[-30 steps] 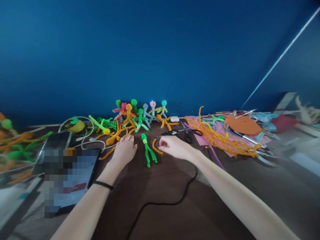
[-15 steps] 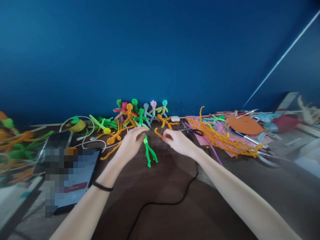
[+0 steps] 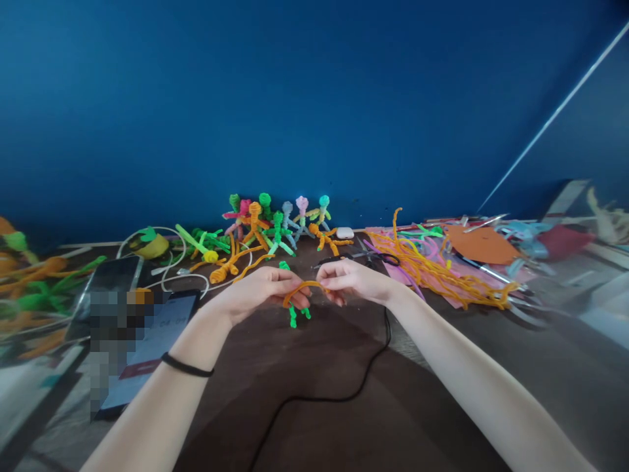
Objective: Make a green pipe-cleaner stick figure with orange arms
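Observation:
A short, curved orange pipe cleaner (image 3: 308,284) spans the gap between my two hands above the table. My left hand (image 3: 263,288) pinches its left part, and my right hand (image 3: 346,278) grips the right end between thumb and fingers. Below and behind the left fingers lies a green pipe-cleaner figure (image 3: 293,317), its middle hidden by that hand. Just beyond my hands, a row of twisted pipe-cleaner figures stands against the wall, among them an orange figure (image 3: 255,223) and a green figure (image 3: 278,233). A small orange figure (image 3: 325,237) sits a little to their right.
Black-handled scissors (image 3: 388,258) lie behind my right hand, beside a pile of orange pipe cleaners (image 3: 442,278). A white case (image 3: 344,233) rests near the wall. A tablet (image 3: 147,354) and a phone (image 3: 111,288) are at left. A black cable (image 3: 334,399) crosses the table's front.
My left hand has come down over the green figure and taken hold of the orange pipe cleaner, which only my right hand held before. My right hand has shifted slightly right.

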Demonstrator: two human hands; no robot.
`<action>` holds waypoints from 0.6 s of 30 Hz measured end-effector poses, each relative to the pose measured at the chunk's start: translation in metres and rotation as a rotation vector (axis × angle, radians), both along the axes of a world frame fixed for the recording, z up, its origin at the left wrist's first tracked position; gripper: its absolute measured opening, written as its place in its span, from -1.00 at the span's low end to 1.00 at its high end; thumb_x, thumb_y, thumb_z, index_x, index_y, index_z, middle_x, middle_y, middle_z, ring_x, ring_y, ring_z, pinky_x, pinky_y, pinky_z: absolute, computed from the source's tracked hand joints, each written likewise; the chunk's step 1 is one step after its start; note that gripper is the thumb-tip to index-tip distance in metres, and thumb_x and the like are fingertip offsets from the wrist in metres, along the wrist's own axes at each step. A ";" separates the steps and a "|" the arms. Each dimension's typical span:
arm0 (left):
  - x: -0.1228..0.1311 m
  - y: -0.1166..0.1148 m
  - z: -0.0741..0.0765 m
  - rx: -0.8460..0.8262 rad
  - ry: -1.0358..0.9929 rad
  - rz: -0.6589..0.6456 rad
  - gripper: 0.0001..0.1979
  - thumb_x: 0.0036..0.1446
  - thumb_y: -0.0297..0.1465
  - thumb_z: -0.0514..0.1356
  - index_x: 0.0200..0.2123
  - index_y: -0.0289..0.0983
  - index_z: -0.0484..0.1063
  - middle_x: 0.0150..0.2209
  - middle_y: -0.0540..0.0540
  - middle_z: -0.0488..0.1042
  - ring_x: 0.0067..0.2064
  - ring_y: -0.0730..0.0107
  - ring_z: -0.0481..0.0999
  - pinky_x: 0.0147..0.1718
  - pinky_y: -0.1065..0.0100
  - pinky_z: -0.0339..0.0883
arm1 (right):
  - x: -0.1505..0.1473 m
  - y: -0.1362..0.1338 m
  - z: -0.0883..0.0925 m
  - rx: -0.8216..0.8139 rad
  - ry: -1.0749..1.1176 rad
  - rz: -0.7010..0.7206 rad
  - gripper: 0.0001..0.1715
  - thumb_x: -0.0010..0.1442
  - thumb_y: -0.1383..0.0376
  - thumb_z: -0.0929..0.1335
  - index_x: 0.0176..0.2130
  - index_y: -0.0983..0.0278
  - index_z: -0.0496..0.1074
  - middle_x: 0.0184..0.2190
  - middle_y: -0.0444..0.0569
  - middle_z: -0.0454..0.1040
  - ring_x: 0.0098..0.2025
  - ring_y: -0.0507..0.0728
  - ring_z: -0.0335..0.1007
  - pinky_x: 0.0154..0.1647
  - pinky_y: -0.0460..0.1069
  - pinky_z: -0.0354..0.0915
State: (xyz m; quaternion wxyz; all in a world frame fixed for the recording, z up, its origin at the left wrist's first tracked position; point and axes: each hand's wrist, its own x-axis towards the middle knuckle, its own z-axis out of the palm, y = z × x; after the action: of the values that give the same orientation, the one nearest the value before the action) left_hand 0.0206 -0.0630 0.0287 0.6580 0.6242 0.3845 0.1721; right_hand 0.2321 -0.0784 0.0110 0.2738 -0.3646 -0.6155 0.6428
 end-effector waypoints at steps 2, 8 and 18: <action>0.000 0.000 0.000 -0.047 -0.021 -0.014 -0.79 0.01 -0.28 0.19 -0.44 -0.33 0.46 -0.48 -0.07 0.52 -0.43 0.49 0.48 -0.39 0.47 0.32 | 0.001 -0.001 0.001 -0.008 0.002 0.010 -0.84 0.04 0.28 0.32 -0.43 0.33 0.25 -0.60 -0.17 0.32 -0.59 -0.06 0.24 -0.58 -0.14 0.16; 0.004 0.000 -0.003 -0.160 -0.069 -0.032 -0.78 -0.01 -0.30 0.21 -0.52 -0.36 0.39 -0.58 -0.01 0.44 -0.59 0.58 0.39 -0.59 0.53 0.22 | -0.003 -0.003 -0.001 -0.078 0.082 0.067 -0.79 0.06 0.22 0.33 -0.37 0.34 0.30 -0.56 -0.13 0.39 -0.57 -0.06 0.29 -0.57 -0.15 0.18; 0.002 0.000 -0.008 -0.236 -0.090 -0.239 -0.80 0.06 -0.31 0.16 -0.42 -0.37 0.37 -0.56 -0.04 0.45 -0.65 0.57 0.39 -0.67 0.54 0.21 | -0.008 -0.003 -0.008 -0.209 0.197 0.126 -0.80 0.07 0.24 0.33 -0.42 0.35 0.29 -0.74 -0.20 0.32 -0.73 -0.11 0.13 -0.72 -0.19 -0.02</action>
State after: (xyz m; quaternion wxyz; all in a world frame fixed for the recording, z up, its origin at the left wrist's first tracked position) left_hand 0.0222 -0.0627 0.0209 0.7591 0.5753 0.2955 0.0740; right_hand 0.2245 -0.0810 0.0027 0.2528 -0.2869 -0.5370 0.7519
